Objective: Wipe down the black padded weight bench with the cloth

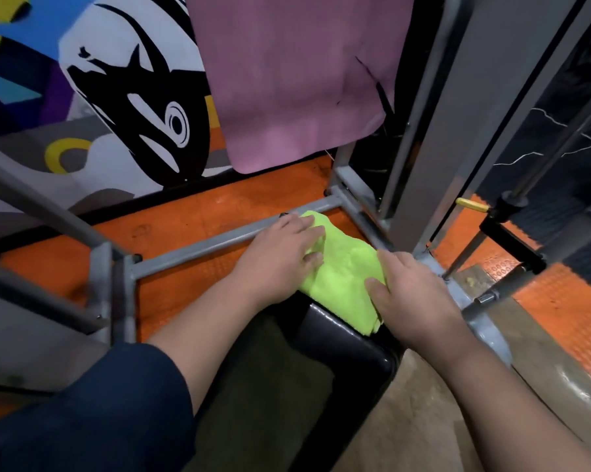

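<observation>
Pressing down now — left hand (280, 257) and right hand (413, 298), fingers flat and relaxed, spread on the green cloth (341, 274), folded at the bench's (348, 349) far end — orange floor (199, 219) beyond.

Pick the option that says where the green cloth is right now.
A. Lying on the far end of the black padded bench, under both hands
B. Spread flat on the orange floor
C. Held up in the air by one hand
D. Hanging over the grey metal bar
A: the green cloth lies over the far end of the black padded bench, with the left hand and the right hand both resting on it.
</observation>
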Demonstrator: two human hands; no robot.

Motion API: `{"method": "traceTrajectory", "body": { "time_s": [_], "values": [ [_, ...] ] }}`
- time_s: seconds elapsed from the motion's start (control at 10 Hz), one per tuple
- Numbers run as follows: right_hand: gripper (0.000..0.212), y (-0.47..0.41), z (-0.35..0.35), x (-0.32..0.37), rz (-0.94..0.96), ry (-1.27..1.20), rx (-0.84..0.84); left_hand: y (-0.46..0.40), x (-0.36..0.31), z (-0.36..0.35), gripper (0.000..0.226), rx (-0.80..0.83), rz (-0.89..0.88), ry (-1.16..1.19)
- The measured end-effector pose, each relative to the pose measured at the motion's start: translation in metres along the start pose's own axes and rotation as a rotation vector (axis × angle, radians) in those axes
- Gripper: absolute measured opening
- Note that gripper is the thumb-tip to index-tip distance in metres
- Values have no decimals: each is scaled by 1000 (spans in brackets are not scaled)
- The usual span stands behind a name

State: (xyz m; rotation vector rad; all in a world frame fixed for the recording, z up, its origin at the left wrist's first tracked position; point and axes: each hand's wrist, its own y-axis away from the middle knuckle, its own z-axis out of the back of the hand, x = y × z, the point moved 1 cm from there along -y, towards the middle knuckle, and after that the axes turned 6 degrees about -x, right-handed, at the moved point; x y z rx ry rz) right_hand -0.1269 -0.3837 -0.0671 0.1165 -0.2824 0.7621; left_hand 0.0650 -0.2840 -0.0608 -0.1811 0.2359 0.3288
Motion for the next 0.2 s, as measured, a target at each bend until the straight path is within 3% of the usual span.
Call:
{"method": "traceTrajectory", "body": {
  "time_s": [0.1,0.2],
  "values": [
    [58,8,10,24,75,-40,-100,28,5,25,50,-59,-11,-3],
    [50,25,13,69,247,-79,-148,73,17,57,44,-189,-25,-5]
  ]
}}
